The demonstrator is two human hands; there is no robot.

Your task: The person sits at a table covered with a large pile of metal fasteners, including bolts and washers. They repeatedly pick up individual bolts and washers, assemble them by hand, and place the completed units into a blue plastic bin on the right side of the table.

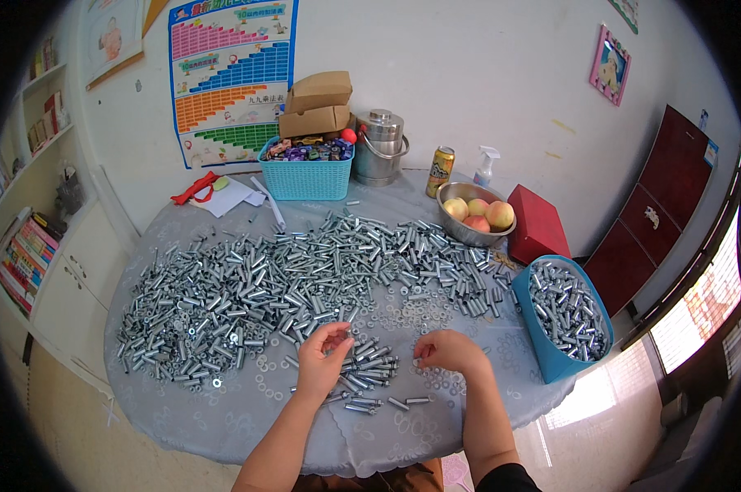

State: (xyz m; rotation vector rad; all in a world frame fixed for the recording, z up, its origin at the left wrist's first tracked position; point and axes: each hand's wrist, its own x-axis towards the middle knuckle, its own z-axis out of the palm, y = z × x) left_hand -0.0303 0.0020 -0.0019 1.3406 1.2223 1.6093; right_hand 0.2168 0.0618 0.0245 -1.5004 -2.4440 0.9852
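Note:
My left hand [321, 357] hovers over a small cluster of silver metal sleeve bolts [370, 373] near the table's front, its fingertips pinched on one small metal piece. Just to the right, my right hand [446, 351] rests with curled fingers over loose washers [436, 379], apparently pinching one; what it holds is hidden. Across the middle of the round table [223, 418], covered with a grey patterned cloth, spreads a big heap of bolts and sleeves [305, 271].
A blue bin [551, 361] filled with bolts stands at the right edge. At the back are a turquoise basket [305, 180], cardboard boxes [317, 102], a steel pot [378, 148], a drink can [441, 170], a spray bottle [485, 166], a fruit bowl [469, 230] and a red box [538, 223].

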